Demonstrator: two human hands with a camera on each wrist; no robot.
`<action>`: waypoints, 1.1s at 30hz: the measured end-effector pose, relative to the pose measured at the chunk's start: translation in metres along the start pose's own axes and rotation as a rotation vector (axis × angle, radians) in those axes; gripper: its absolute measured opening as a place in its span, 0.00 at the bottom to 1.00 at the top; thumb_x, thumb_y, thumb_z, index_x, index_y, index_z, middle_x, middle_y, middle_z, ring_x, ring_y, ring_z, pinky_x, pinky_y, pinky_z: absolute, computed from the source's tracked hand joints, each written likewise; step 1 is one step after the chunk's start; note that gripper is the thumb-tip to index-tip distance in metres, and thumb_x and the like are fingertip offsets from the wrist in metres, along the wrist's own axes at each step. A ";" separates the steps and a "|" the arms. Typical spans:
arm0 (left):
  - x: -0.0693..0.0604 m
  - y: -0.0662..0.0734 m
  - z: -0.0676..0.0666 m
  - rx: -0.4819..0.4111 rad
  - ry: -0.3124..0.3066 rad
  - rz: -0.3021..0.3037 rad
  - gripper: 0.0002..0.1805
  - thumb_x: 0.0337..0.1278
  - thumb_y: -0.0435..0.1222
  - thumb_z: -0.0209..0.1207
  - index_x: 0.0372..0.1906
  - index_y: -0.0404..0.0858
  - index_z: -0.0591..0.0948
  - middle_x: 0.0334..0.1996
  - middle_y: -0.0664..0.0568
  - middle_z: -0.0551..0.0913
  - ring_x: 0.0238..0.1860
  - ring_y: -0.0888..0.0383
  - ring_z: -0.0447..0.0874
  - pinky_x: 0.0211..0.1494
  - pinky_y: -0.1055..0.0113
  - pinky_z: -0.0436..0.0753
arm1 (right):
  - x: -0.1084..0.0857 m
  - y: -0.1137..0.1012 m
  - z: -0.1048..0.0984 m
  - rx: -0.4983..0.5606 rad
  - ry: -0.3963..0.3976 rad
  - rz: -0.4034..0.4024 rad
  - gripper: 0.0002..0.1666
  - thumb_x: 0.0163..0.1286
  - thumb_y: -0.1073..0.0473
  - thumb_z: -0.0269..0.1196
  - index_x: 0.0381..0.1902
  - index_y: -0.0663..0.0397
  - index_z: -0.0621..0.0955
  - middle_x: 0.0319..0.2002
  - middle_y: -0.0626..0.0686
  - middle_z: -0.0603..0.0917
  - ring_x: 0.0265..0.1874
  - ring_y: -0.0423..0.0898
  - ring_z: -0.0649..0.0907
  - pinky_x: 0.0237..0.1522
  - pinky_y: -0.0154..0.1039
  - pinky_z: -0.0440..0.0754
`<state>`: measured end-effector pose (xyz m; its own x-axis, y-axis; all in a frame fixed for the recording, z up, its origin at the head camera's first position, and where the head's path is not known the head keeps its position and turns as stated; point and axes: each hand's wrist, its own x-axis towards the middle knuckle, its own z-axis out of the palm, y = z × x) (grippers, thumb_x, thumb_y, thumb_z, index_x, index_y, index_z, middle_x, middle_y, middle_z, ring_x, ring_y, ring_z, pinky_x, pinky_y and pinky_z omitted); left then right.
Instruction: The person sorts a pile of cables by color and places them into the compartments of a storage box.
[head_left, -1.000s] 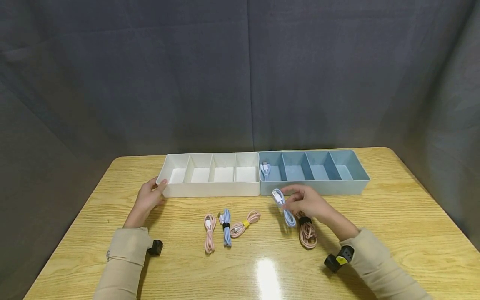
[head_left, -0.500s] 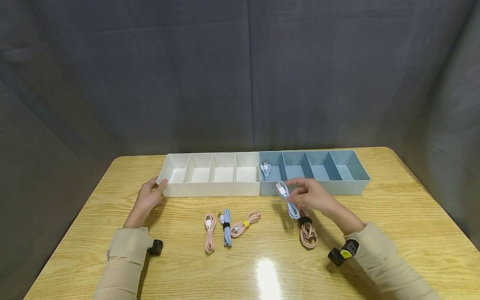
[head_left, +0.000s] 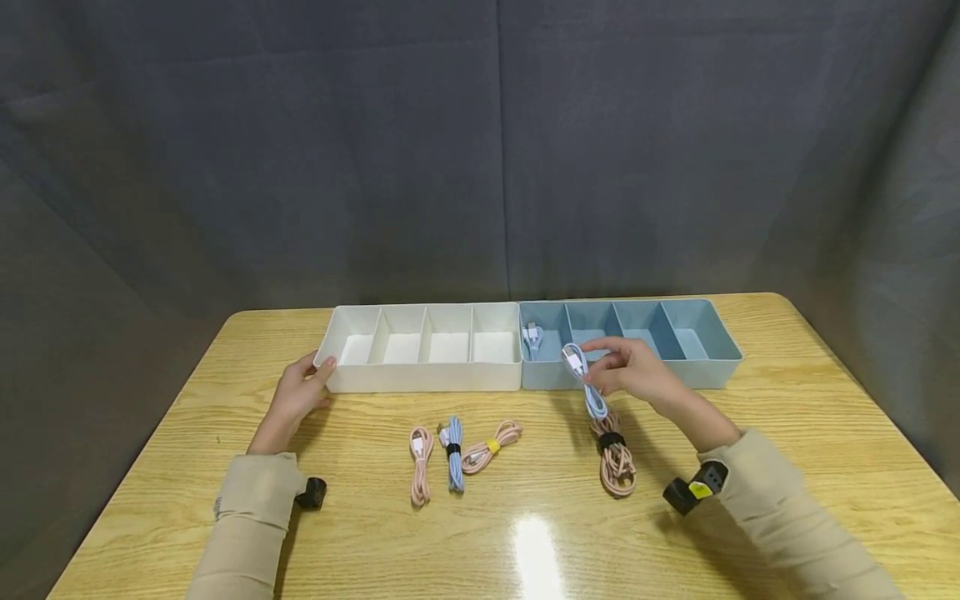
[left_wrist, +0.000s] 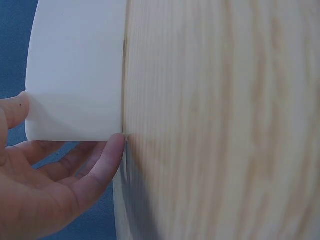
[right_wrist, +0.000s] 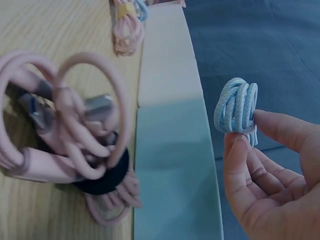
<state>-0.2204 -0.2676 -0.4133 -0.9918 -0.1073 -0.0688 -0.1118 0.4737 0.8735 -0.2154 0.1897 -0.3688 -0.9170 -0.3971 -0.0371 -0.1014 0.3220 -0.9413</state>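
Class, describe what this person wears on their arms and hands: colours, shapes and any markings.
The left hand and right hand are gloveless. The left sleeve and right sleeve are plain beige, seemingly folded back at the ends. A small, blocky black device shows by the left sleeve; another black device, with a yellow patch, by the right.

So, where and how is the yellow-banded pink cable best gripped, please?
Probably pinch that pink cable across its yellow band, from above and the person's right: the band gathers its coils midway, and a blue cable lies close on its left.
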 end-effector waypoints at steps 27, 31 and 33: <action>-0.002 0.005 -0.001 0.000 -0.012 -0.017 0.31 0.69 0.46 0.40 0.67 0.29 0.55 0.57 0.31 0.63 0.53 0.41 0.66 0.43 0.59 0.81 | 0.019 -0.004 -0.027 -0.010 0.148 0.076 0.28 0.61 0.68 0.60 0.59 0.68 0.67 0.32 0.52 0.84 0.26 0.40 0.80 0.33 0.36 0.82; -0.001 0.005 -0.002 -0.005 -0.010 -0.010 0.31 0.69 0.46 0.40 0.67 0.28 0.55 0.56 0.31 0.64 0.53 0.42 0.66 0.42 0.60 0.82 | 0.021 -0.005 -0.031 -0.001 0.152 0.086 0.28 0.61 0.68 0.60 0.59 0.68 0.67 0.31 0.51 0.84 0.25 0.40 0.80 0.33 0.36 0.82; -0.001 0.005 -0.002 -0.010 -0.011 -0.008 0.32 0.69 0.46 0.40 0.67 0.28 0.55 0.55 0.31 0.64 0.53 0.42 0.66 0.41 0.61 0.82 | 0.023 -0.004 -0.034 -0.002 0.155 0.087 0.29 0.61 0.67 0.60 0.59 0.68 0.67 0.31 0.50 0.84 0.25 0.40 0.80 0.33 0.37 0.82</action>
<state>-0.2197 -0.2666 -0.4075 -0.9916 -0.1014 -0.0808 -0.1190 0.4643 0.8776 -0.2492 0.2081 -0.3547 -0.9709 -0.2303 -0.0663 -0.0193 0.3512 -0.9361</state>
